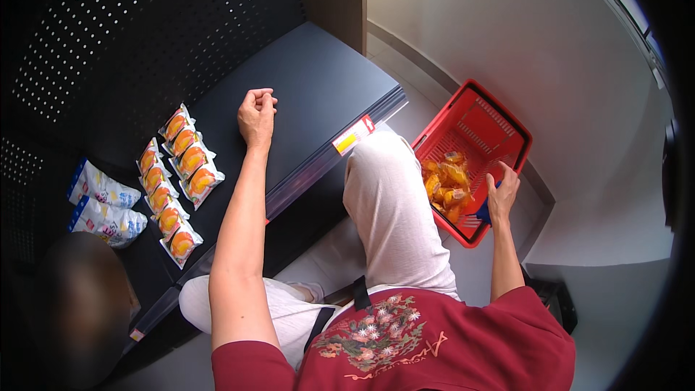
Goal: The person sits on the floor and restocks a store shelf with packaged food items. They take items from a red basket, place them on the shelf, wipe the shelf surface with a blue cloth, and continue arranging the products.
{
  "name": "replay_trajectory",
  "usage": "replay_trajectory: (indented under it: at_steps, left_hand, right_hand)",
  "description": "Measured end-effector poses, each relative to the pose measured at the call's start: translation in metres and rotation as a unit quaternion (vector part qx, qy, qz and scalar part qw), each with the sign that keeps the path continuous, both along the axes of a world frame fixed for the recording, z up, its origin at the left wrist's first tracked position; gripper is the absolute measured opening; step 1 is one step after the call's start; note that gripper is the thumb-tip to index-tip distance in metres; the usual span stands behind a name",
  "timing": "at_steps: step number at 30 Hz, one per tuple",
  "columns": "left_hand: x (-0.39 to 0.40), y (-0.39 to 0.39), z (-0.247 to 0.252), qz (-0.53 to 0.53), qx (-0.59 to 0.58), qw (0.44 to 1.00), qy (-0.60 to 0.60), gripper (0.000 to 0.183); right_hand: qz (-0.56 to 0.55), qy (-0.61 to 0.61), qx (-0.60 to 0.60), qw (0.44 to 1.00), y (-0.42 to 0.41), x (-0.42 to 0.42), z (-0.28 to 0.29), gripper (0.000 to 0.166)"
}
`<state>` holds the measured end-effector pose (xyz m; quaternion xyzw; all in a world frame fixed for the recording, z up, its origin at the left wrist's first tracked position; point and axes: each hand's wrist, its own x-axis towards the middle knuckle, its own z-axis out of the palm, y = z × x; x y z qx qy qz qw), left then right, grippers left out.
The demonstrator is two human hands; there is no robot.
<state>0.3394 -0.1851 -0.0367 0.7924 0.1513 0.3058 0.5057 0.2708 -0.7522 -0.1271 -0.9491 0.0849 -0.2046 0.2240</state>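
Observation:
My left hand (258, 115) is above the dark metal shelf (320, 76), its fingers loosely curled and no item visible in them. To its left, packaged round orange-and-yellow items (191, 159) stand in two rows on the shelf. My right hand (503, 191) is over the near right side of a red plastic basket (497, 141), thumb and fingers somewhat apart. A dark blue thing (483, 212) lies beside and partly behind that hand; whether I grip it cannot be told. Several orange-yellow wrapped pieces (450, 176) lie in the basket.
Two white-and-blue bags (108, 222) lie left of the rows. A price label (353, 134) is on the shelf's front edge, near my bent knee (380, 174). A perforated back panel (108, 21) rises behind the shelf. A blurred rounded shape (81, 309) is at lower left.

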Motion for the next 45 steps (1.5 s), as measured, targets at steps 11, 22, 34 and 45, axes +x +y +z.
replay_trajectory:
  at_steps: [11, 22, 34, 45]
  left_hand:
    - [0.002, -0.001, -0.001, -0.003, 0.008, 1.0, 0.001, 0.012]
    - [0.0, -0.001, 0.001, -0.006, 0.01, 1.0, 0.006, 0.013]
    - [0.0, -0.003, 0.001, 0.006, 0.019, 1.0, 0.011, 0.012]
    - [-0.001, -0.001, -0.001, 0.009, 0.023, 1.0, 0.007, 0.013]
  right_hand:
    - [-0.129, 0.022, -0.029, 0.991, -0.038, -0.018, -0.032, 0.069]
    - [-0.205, 0.086, 0.113, 0.968, -0.097, -0.027, -0.092, 0.047]
    - [-0.161, -0.091, 0.232, 0.955, -0.117, -0.021, -0.108, 0.033]
    - [0.219, -0.213, 0.353, 0.884, 0.124, 0.11, 0.131, 0.02]
